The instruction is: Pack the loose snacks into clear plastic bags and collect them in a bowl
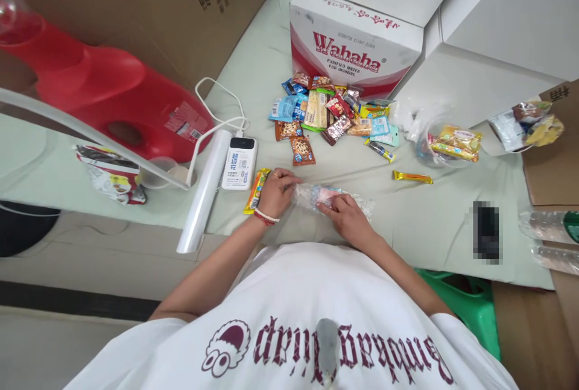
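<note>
My left hand point(277, 191) and my right hand point(346, 216) both grip a clear plastic bag point(316, 197) lying on the pale green table point(429, 221) just in front of my body. Pink and blue snack packets show through the bag. The left hand pinches its left end; the right hand presses on its right half. A beaded bracelet sits on my left wrist. A yellow-orange snack bar point(256, 191) lies just left of the left hand.
A pile of snack packets point(332, 119) lies before a Wahaha box point(357, 40). A gold bar point(412, 177), filled bag point(446, 144), white power bank point(239, 163), plastic roll point(203, 191), red jug point(113, 97), dark phone point(487, 232) and bottles point(549, 227) surround me.
</note>
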### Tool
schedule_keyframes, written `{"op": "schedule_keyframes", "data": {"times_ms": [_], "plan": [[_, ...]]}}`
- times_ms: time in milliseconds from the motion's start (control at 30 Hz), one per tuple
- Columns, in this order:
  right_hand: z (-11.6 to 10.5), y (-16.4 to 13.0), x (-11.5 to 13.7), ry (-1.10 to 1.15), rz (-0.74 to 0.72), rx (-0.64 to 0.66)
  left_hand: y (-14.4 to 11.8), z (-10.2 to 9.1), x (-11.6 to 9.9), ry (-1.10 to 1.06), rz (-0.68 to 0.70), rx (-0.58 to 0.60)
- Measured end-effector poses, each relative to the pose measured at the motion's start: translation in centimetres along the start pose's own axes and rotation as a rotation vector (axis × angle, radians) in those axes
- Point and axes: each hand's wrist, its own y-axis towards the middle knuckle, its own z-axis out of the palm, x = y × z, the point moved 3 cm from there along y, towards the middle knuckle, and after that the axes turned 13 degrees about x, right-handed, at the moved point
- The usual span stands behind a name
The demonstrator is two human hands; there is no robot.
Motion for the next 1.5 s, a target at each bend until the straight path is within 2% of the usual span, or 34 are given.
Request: {"op": "schedule_keyframes", "data": {"times_ms": [67, 133, 200, 267, 333, 400, 433, 533, 567, 633, 733, 867, 967, 1033, 1133, 1200, 1267, 1333, 1400, 1467, 1500], "plan": [[0.0, -0.1, 0.3, -0.024, 0.003, 0.002, -0.5, -0.2, -1.0, -0.109, -0.021, 0.070], [0.0, 0.0, 0.5, -0.018, -0.001, 0.006, -0.9, 0.4, -2.5, -0.243, -0.056, 0.170], [-0.1, 0.2, 0.6, 0.005, -0.010, -0.003, -1.1, 1.7, -4.2, -0.317, -0.065, 0.270], [-0.4, 0.1, 0.6, 0.056, -0.028, -0.031, -0.8, 3.3, -5.6, -0.266, -0.035, 0.327], [-0.6, -0.3, 0.4, 0.151, -0.061, -0.054, -0.6, 4.7, -6.3, -0.135, -0.007, 0.316], [-0.9, -1.1, -0.3, 0.245, -0.018, -0.112, -0.5, 5.9, -6.6, 0.018, 0.018, 0.280], [-1.0, -1.7, -0.8, 0.258, 0.064, -0.171, -0.6, 6.4, -6.6, 0.088, 0.033, 0.276], [-1.4, -3.8, -2.5, 0.134, 0.458, -0.378, -1.4, 7.4, -6.7, 0.235, 0.057, 0.291], [-1.5, -4.4, -2.9, 0.077, 0.559, -0.409, -1.6, 7.5, -6.8, 0.266, 0.044, 0.276], [-1.8, -5.1, -3.2, 0.022, 0.651, -0.391, -1.7, 7.3, -6.8, 0.319, 0.000, 0.191], [-2.7, -5.1, -2.7, 0.101, 0.678, -0.317, -1.4, 6.5, -6.9, 0.396, -0.067, 0.050], [-3.8, -2.2, -0.7, 0.269, 0.619, -0.196, -0.6, 6.3, -7.0, 0.462, -0.097, 0.133], [-3.7, 0.8, 0.8, 0.309, 0.518, -0.165, -0.1, 6.0, -7.3, 0.465, -0.101, 0.116], [-3.4, 2.0, 1.1, 0.355, 0.459, -0.187, 0.0, 5.8, -7.5, 0.417, -0.075, 0.078], [-3.2, 2.1, 1.1, 0.475, 0.343, -0.266, -0.6, 5.4, -8.1, 0.233, 0.042, 0.058], [-3.0, 1.3, 1.2, 0.555, 0.273, -0.306, -1.2, 5.1, -8.8, 0.065, 0.148, 0.082], [-2.7, 0.2, 1.3, 0.651, 0.264, -0.319, -1.8, 5.1, -9.7, -0.117, 0.243, 0.165], [-2.3, -1.0, 0.9, 0.764, 0.319, -0.316, -2.2, 5.2, -10.5, -0.324, 0.302, 0.311], [-2.9, -2.6, -0.7, 0.811, 0.423, -0.356, -2.3, 5.2, -10.7, -0.519, 0.302, 0.433], [-5.6, -4.7, -4.2, 0.731, 0.542, -0.473, -2.2, 4.8, -10.0, -0.639, 0.256, 0.439], [-7.8, -6.0, -6.6, 0.634, 0.612, -0.563, -2.1, 4.5, -9.2, -0.664, 0.225, 0.399]]}}
